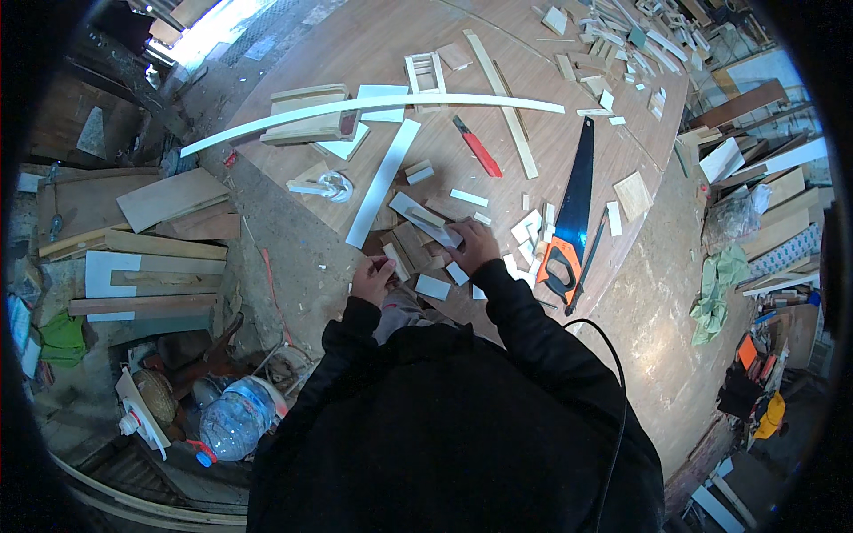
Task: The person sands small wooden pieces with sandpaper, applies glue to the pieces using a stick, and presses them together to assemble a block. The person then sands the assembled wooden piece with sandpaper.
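White-faced board (415, 211) lies slantwise just ahead of your body, its near end pinched in your right hand (474, 244). Your left hand (374, 279) has its thumb and fingers drawn in on a small wooden block (396, 263), held just apart from the board. To handle the pair well, keep the board's end firm in the right hand and turn the block so its flat face meets the board squarely; a light grip near the block's edge should leave that face free. Brown offcuts (410, 242) crowd the space under and between your hands, so lift the pieces a little clear of them or they may tilt your work. Mind the handsaw (579, 178) to your right, its orange handle turned toward you, and, farther off, the red utility knife (478, 147); reach around both.

As for what you can't make out: your right palm and most of its fingers' undersides are out of sight, and your left fingers hide part of the block. Whether the thin wooden strip (428, 216) on the board is fixed or merely resting is unclear. Beyond, the clear round object (336, 186) could be a tape roll or a jar, and the far scrap pile (609, 44) is too jumbled to sort by piece.
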`<state>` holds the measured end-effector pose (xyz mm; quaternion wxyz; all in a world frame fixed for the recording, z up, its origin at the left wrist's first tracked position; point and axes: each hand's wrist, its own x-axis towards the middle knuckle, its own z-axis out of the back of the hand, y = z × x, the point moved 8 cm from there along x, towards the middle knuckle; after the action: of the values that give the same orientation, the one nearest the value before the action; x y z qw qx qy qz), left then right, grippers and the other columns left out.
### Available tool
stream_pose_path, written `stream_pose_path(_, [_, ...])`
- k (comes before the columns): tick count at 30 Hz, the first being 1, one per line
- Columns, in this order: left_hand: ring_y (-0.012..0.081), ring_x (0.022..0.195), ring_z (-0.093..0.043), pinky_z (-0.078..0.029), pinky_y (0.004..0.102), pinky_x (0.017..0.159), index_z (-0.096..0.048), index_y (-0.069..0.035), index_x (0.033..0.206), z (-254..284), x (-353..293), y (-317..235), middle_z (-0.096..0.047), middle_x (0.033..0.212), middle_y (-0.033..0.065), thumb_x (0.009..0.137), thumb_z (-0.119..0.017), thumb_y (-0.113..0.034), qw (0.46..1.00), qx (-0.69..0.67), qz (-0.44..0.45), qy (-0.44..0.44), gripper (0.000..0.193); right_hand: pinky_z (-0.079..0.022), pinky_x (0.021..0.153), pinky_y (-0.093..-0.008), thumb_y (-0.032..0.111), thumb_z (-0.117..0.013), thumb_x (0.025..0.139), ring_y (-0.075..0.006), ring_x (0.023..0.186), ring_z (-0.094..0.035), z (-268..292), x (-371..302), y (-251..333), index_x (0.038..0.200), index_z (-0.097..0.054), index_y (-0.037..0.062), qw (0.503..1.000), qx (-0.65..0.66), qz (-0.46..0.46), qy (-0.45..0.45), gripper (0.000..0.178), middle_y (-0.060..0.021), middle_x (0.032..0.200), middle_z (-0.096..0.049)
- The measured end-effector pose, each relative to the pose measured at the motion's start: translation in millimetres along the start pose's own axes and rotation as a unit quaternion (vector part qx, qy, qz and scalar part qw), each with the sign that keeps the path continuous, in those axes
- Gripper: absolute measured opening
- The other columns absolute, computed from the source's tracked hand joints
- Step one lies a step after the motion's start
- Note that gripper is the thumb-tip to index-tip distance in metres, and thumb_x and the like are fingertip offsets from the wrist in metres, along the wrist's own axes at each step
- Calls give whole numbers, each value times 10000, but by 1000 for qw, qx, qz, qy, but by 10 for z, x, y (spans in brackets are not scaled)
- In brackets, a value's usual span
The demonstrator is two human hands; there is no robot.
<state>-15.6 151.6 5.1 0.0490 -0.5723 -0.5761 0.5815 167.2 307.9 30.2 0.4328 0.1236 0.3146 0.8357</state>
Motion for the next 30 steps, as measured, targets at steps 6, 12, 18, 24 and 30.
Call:
stream_pose_path(6, [135, 660, -584, -506, 286, 595, -550, -17, 938, -141, -16, -332, -596, 826, 63, 877, -630, -121, 998, -22, -3, 51, 145, -436, 867, -461, 319, -693, 743, -294, 1044, -522, -302, 516, 294, 1132, -595, 196, 985, -168, -25, 4, 419, -54, 1095, -573])
stream_pose_path(12, [128, 678, -586, -491, 277, 600, -537, -24, 940, -196, 49, -643, -624, 844, 74, 872, -631, -100, 986, -114, -5, 119, 139, -478, 718, -360, 221, -671, 786, -218, 798, -591, -181, 608, 361, 931, -653, 113, 996, -10, -36, -85, 181, -34, 847, -616])
stream_pose_path(18, [104, 788, -602, -487, 251, 717, -523, -29, 944, -544, 59, -1354, -619, 858, 48, 834, -699, -138, 973, 100, -121, 169, 234, -475, 682, -227, 114, -713, 801, -74, 787, -580, 444, 267, 1252, 1062, -644, 57, 920, 373, -122, -20, 275, -4, 856, -633])
stream_pose_path(24, [78, 776, -561, -460, 233, 699, -532, -35, 962, -1136, 7, -1936, -600, 859, 21, 813, -731, -202, 934, 204, -149, 254, 299, -476, 686, -215, 119, -679, 848, -79, 776, -608, 842, 303, 1406, 1061, -621, 12, 855, 493, -155, -50, 246, -44, 870, -661])
stream_pose_path(30, [49, 678, -509, -434, 206, 639, -529, -47, 937, -1298, 130, -2011, -549, 757, -17, 796, -736, -159, 935, 151, -107, 304, 274, -476, 710, -218, 102, -679, 844, -77, 779, -599, 962, 340, 1471, 1059, -624, 6, 841, 509, -152, -101, 241, -44, 864, -660])
